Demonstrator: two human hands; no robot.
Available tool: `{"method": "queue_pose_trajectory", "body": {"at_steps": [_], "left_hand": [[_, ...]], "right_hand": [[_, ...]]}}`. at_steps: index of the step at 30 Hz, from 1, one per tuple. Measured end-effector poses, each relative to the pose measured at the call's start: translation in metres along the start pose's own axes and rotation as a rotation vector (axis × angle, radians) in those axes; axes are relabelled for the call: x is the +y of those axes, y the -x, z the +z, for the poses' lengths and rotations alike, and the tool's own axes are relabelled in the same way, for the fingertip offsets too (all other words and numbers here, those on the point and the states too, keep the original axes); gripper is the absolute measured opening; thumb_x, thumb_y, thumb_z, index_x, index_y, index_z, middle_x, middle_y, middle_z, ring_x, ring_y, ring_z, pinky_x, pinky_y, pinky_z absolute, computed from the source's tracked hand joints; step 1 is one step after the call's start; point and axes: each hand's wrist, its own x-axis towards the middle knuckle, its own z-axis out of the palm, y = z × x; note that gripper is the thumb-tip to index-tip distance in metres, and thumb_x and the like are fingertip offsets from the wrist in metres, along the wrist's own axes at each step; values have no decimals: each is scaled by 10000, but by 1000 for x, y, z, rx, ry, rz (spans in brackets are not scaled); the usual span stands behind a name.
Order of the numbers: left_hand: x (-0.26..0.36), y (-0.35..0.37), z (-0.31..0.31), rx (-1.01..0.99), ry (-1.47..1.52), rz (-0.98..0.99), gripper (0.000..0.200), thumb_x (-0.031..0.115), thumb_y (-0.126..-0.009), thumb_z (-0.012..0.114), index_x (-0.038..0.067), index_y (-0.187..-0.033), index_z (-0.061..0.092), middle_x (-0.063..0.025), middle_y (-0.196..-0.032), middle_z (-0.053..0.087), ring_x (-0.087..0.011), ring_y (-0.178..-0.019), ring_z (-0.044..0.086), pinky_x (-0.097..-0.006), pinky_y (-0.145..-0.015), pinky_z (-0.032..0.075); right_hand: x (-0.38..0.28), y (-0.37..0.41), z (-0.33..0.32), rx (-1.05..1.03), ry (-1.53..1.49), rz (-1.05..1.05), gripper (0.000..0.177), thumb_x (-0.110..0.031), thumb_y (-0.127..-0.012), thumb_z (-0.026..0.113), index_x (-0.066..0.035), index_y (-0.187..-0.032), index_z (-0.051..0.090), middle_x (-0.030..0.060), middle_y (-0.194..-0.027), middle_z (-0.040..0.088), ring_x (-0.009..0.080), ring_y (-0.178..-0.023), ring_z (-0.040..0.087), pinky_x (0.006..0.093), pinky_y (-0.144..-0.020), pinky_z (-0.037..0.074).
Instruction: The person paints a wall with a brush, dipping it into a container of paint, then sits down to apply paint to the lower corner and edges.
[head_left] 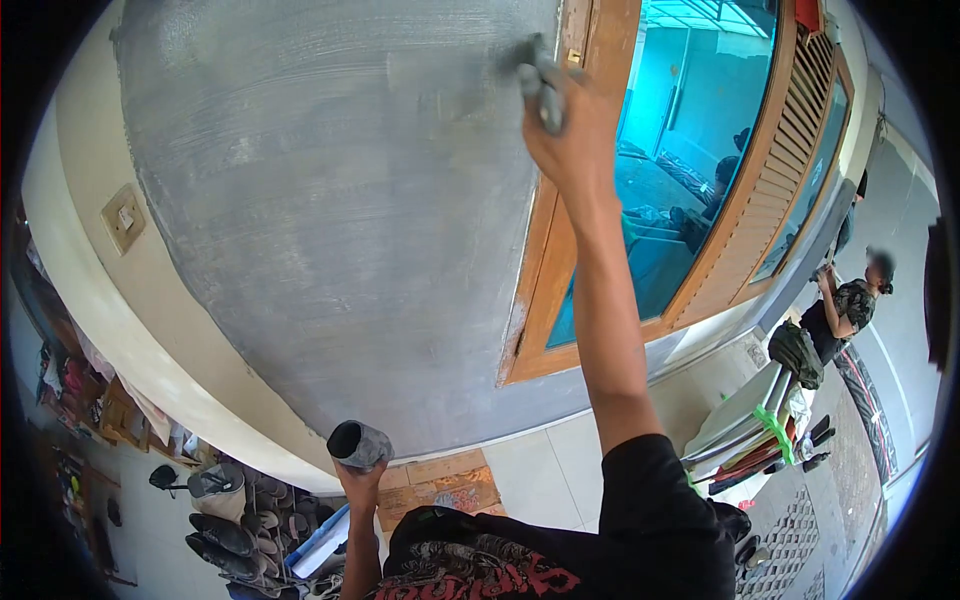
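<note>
My right hand (570, 125) is raised high beside the wooden window frame (545, 250). Its fingers are closed around a grey-smeared paintbrush (545, 95), whose blurred head is at the grey-coated wall (330, 180). Streaky brush marks cover that wall. Low on the left, my left hand (358, 480) grips a grey, paint-stained cup (362, 446) with its dark mouth tilted towards the upper left. What the cup contains cannot be made out.
A light switch (124, 219) sits on the cream wall strip. Shoes (225, 535) crowd the floor at lower left, near flattened cardboard (450, 484). On the right stand a folded rack with cloths (740, 425) and another person (845, 310) facing the wall.
</note>
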Motion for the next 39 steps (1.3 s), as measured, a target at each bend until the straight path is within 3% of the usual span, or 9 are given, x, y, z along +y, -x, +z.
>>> {"method": "queue_pose_trajectory", "body": {"at_steps": [4, 9, 14, 20, 24, 28, 32, 35, 39], "left_hand": [[10, 1, 1, -6, 46, -4, 929, -14, -679, 818, 64, -1466, 331, -135, -1377, 477, -289, -1292, 491, -424, -1128, 382], [1, -4, -6, 31, 21, 29, 898, -23, -689, 815, 51, -1452, 349, -139, -1361, 494, -282, -1272, 511, -420, -1112, 404], [7, -6, -6, 4, 16, 12, 897, -32, -683, 803, 48, -1451, 348, -143, -1368, 486, -284, -1272, 516, -423, -1111, 414], [-1, -13, -8, 6, -12, 14, 880, -26, -690, 818, 45, -1437, 358, -142, -1362, 490, -272, -1261, 520, -412, -1094, 424], [-10, -17, -8, -19, -9, 43, 904, 4, -679, 831, 46, -1443, 350, -144, -1367, 487, -276, -1276, 507, -426, -1106, 411], [-10, -16, -7, 0, -67, 40, 903, 8, -676, 835, 46, -1440, 355, -142, -1369, 485, -281, -1272, 508, -426, -1108, 406], [7, -16, 0, 9, -47, 37, 885, -26, -682, 826, 44, -1436, 367, -139, -1364, 497, -283, -1265, 523, -428, -1105, 422], [-2, -17, -4, -5, -48, 53, 885, -63, -685, 818, 46, -1438, 366, -138, -1364, 507, -282, -1265, 534, -431, -1107, 435], [-2, -16, -3, -20, 4, 57, 888, -80, -689, 814, 53, -1440, 360, -140, -1380, 495, -284, -1293, 515, -441, -1120, 425]], "right_hand": [[-32, -21, 40, -153, -80, -5, 353, -211, -756, 780, -86, -1081, 724, 242, -931, 663, 404, -864, 684, 467, -743, 569], [-96, -32, 80, -113, -263, -20, 296, -192, -718, 785, -67, -980, 733, 243, -909, 660, 395, -828, 688, 478, -724, 569], [-115, -13, 45, -114, -583, -82, 186, -142, -756, 743, -55, -920, 727, 212, -892, 656, 379, -753, 654, 472, -676, 546], [-18, 5, -11, 153, -189, -78, 242, -145, -782, 739, -49, -1003, 716, 198, -892, 650, 379, -723, 643, 475, -642, 522], [-1, 0, 10, 38, -30, 27, 304, -153, -759, 765, -63, -1045, 713, 198, -911, 658, 382, -744, 667, 463, -658, 544], [-64, 6, 71, -215, -36, -53, 342, -177, -683, 821, -22, -960, 694, 219, -893, 666, 382, -783, 703, 443, -703, 584], [-156, 0, 108, -231, -458, 13, 243, -108, -690, 767, -40, -913, 699, 215, -851, 656, 375, -816, 669, 481, -723, 560], [-221, 1, 146, -181, -703, -112, 177, -112, -705, 756, -23, -839, 681, 206, -806, 641, 363, -781, 654, 456, -677, 541], [-231, 13, 132, -157, -909, -185, 158, -79, -717, 731, -23, -850, 667, 180, -767, 618, 355, -736, 618, 446, -633, 500]]}}
